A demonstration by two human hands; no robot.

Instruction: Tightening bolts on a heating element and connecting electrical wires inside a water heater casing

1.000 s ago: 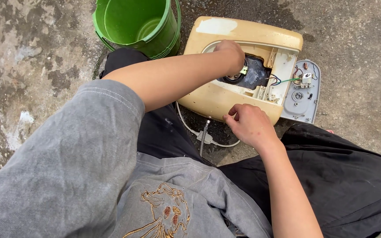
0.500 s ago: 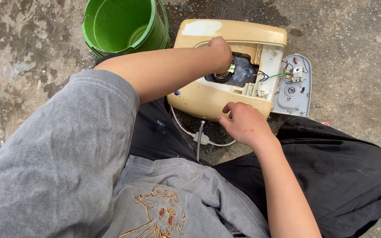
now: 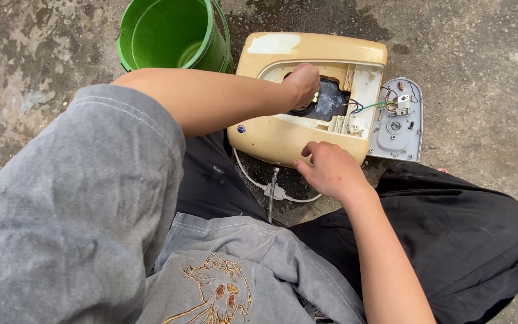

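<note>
Water heater casing (image 3: 283, 135), cream plastic with its cover off, lies on the wet concrete floor (image 3: 481, 42) just ahead of my knees. My left hand (image 3: 303, 80) is clenched shut inside the round opening, gripping something I can't see. My right hand (image 3: 330, 169), fingers loosely spread, steadies the near edge. Loose wires (image 3: 364, 107) run right of my left hand to the grey panel (image 3: 398, 123); a hard twist could snag them.

Green bucket (image 3: 172, 33) crowds the beige appliance casing (image 3: 307, 54) leftward; bare concrete floor (image 3: 481, 42) lies open rightward.
</note>
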